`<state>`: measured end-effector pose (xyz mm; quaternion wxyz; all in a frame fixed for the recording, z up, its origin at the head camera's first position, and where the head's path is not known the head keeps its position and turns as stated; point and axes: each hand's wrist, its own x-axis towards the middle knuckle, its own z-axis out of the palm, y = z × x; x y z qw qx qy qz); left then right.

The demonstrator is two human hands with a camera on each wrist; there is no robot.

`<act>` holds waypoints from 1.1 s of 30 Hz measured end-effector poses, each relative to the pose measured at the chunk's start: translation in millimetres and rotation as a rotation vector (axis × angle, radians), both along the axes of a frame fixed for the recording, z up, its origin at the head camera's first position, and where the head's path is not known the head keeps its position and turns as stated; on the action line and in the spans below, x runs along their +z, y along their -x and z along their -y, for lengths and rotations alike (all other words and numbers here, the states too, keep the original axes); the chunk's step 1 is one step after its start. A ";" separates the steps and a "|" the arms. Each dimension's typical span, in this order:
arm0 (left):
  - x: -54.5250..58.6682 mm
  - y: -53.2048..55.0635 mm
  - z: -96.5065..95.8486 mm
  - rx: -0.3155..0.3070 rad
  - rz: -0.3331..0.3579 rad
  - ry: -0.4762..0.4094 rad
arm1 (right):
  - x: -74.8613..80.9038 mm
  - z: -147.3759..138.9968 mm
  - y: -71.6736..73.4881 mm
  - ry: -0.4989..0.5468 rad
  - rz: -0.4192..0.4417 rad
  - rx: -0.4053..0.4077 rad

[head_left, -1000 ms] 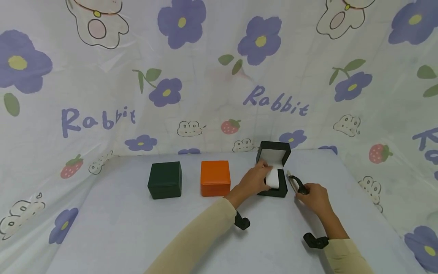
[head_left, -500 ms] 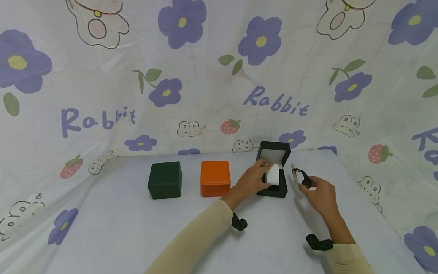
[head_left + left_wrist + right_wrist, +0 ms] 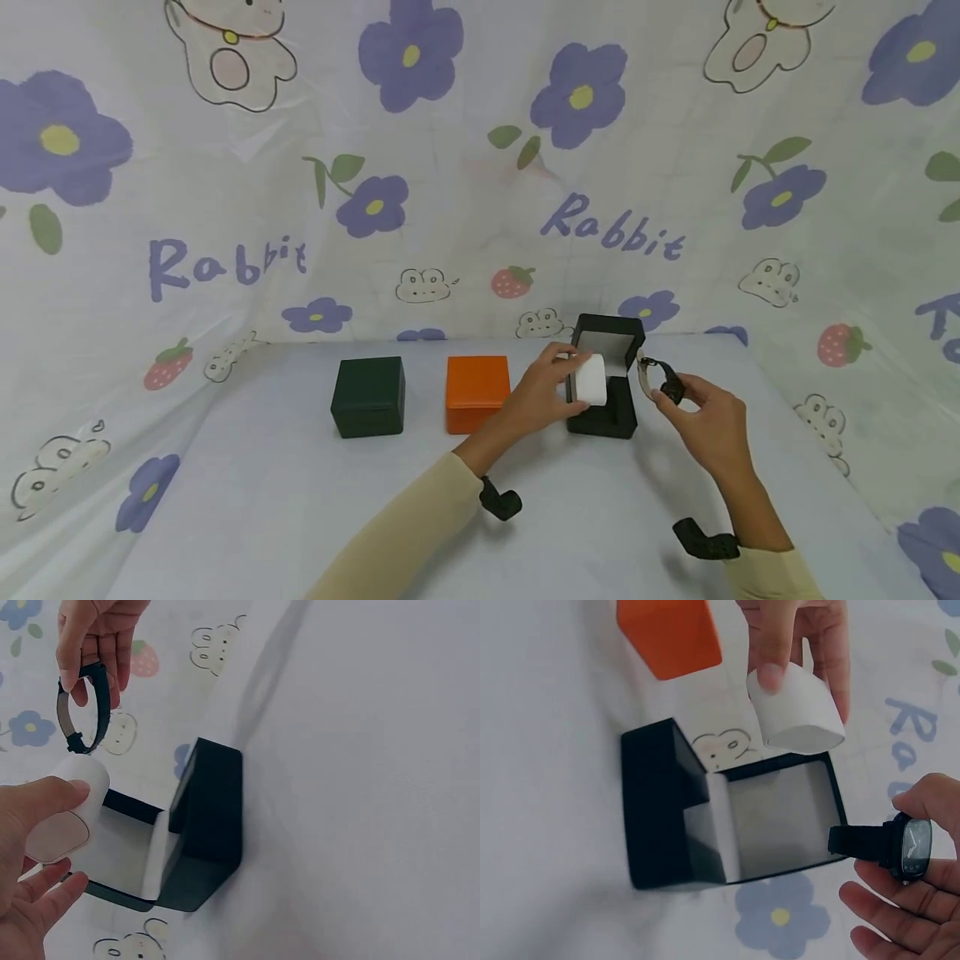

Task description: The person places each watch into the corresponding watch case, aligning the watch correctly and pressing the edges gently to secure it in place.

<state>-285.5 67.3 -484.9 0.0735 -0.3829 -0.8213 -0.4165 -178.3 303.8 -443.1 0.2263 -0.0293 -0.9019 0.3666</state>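
Observation:
A white watch cushion point(image 3: 591, 381) is pinched between the thumb and fingers of my left hand point(image 3: 537, 392), held above the black watch box point(image 3: 602, 421). The box stands with its lid raised, and its pale lining point(image 3: 780, 817) shows. My right hand point(image 3: 708, 417) pinches a wristwatch point(image 3: 915, 846) with a dark strap, just right of the box. In the right wrist view the watch's dark face shows beside the thumb. The strap forms a closed loop point(image 3: 103, 712) in the left wrist view, close to the cushion's end.
Left of the black box stand an orange box point(image 3: 477, 392) and a dark green box point(image 3: 368, 397), both with lids down. A white table point(image 3: 300, 517) lies under everything. Behind it hangs a white curtain point(image 3: 457, 217) printed with flowers and rabbits.
My left hand has lifted the white cushion up out of the black box. My right hand has raised the watch slightly off to the right of the box.

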 end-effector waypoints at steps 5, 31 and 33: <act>12.8 -9.6 18.0 -0.019 0.026 -0.101 | 7.3 11.0 -2.9 0.057 -0.027 0.029; 34.3 -50.0 79.4 -0.041 0.187 -0.297 | 27.6 81.4 -0.7 0.104 -0.079 0.215; 35.0 -52.7 82.4 -0.044 0.187 -0.303 | 28.0 87.8 -0.7 0.095 -0.077 0.232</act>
